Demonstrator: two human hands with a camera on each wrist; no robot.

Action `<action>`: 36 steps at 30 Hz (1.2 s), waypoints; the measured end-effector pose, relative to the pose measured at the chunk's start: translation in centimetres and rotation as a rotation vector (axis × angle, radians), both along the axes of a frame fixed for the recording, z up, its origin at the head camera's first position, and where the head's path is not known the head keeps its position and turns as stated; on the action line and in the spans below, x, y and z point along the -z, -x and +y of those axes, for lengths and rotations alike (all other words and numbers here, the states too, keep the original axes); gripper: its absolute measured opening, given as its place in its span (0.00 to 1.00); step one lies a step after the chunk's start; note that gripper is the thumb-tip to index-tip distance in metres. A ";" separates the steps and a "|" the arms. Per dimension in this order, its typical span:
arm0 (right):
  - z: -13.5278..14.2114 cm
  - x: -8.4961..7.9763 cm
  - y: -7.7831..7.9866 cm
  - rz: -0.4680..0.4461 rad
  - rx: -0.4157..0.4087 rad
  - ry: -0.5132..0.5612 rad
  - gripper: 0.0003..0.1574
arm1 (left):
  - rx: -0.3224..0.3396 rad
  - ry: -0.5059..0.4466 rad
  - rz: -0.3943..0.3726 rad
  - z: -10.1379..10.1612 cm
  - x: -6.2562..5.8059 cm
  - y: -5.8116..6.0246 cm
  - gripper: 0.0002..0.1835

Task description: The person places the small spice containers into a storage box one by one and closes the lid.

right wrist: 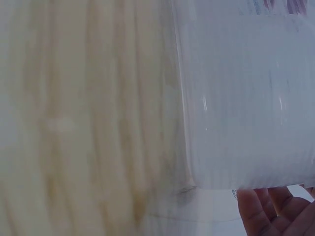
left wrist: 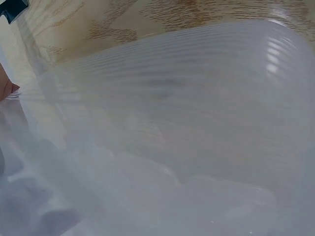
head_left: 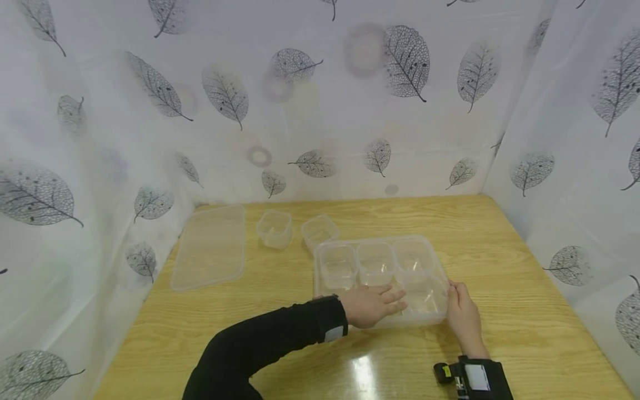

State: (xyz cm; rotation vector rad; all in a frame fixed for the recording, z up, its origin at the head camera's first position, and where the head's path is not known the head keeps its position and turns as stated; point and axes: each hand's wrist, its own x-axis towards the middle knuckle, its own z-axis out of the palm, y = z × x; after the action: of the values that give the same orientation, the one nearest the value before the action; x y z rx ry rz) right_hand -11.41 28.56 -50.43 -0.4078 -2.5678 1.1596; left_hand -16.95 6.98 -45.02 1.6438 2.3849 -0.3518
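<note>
A large clear plastic container [head_left: 420, 319] is being held on the table [head_left: 500, 266], right of centre, between the two hands. Its right side is being gripped by the right hand [head_left: 464, 316], whose fingers [right wrist: 253, 211] are being seen bent at the end of the translucent wall in the right wrist view. The left hand [head_left: 372, 305] is being laid across the front left part of the container with its fingers straight and slightly spread; nothing is being grasped by them, and how firmly they are touching cannot be told. Three square compartments [head_left: 376, 264] are being shown along the back of the container, and a wider section is being left uncovered at the front right.

Behind the container, two small clear tubs are being carried by the table: the right tub [head_left: 320, 229] is being partly hidden by the back left rim, while the left tub [head_left: 275, 230] is being kept apart from it. Farther left, a flat translucent lid [head_left: 209, 247] is being supported near the table's edge. The table is being enclosed by a white leaf-patterned curtain [head_left: 320, 83].
</note>
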 end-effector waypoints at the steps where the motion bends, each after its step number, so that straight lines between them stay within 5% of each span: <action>1: 0.0 0.0 0.0 0.001 0.000 0.001 0.20 | 0.002 -0.002 -0.002 0.0 0.1 0.0 0.31; 13: 0.0 0.0 -0.2 -0.032 -0.012 0.033 0.22 | -0.094 -0.042 -0.027 -0.5 0.4 -0.5 0.30; 19: 0.2 -0.1 -0.1 -0.015 -0.018 0.011 0.22 | -0.108 -0.166 0.089 -1.8 -1.4 -0.1 0.21; 23: 0.3 0.0 -0.1 -0.020 -0.031 0.015 0.22 | -0.192 -0.364 0.147 -3.4 -2.9 1.9 0.16; 27: 0.4 -0.1 -0.1 -0.018 -0.029 0.011 0.22 | -0.381 -0.554 0.146 -5.4 -3.8 5.2 0.18; 32: 0.4 -0.1 -0.3 -0.029 -0.028 0.017 0.22 | -0.619 -0.682 0.092 -7.9 -2.9 9.0 0.22; 36: 0.4 0.1 -0.1 0.001 -0.028 0.007 0.21 | -0.705 -0.593 0.164 -9.3 -0.7 11.4 0.29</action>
State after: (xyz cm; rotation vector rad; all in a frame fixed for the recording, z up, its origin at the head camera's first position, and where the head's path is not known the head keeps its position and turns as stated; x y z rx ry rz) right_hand -11.31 28.93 -50.52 -0.3747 -2.5768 1.1788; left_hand -28.38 -2.35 -44.34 0.8180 3.1819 0.3948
